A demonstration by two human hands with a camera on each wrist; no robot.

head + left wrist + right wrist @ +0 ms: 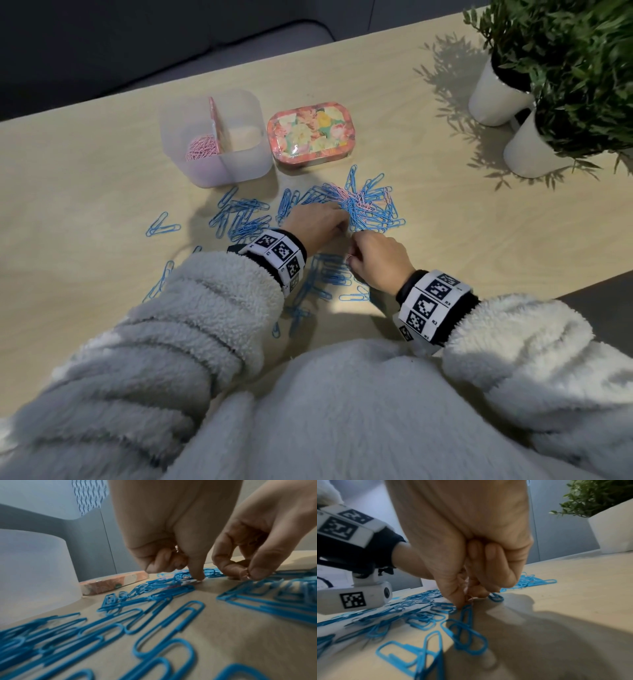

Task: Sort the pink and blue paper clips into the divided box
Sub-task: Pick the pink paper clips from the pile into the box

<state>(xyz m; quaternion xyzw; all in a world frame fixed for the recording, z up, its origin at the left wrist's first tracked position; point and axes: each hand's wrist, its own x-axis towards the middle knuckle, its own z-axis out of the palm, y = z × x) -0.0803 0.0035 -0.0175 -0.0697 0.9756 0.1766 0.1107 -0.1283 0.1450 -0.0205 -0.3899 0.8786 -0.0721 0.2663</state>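
Blue paper clips (246, 219) strewn mid-counter (445, 219), mixed pink-and-blue heap (368, 205) right of them, pink clips (200, 148) in divided box (212, 137) left compartment, far left, left hand (317, 222) curled round pink clips, forefinger down on heap, right hand (376, 260) pinching one pink clip (471, 599), floral tin (310, 133) beside box.

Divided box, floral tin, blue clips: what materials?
Divided box: frosted translucent plastic, matte; the pink clips show through its wall. Floral tin: probably printed metal, glossy lid catching highlights, though plastic is possible. Blue clips: likely coated wire, smooth uniform colour.
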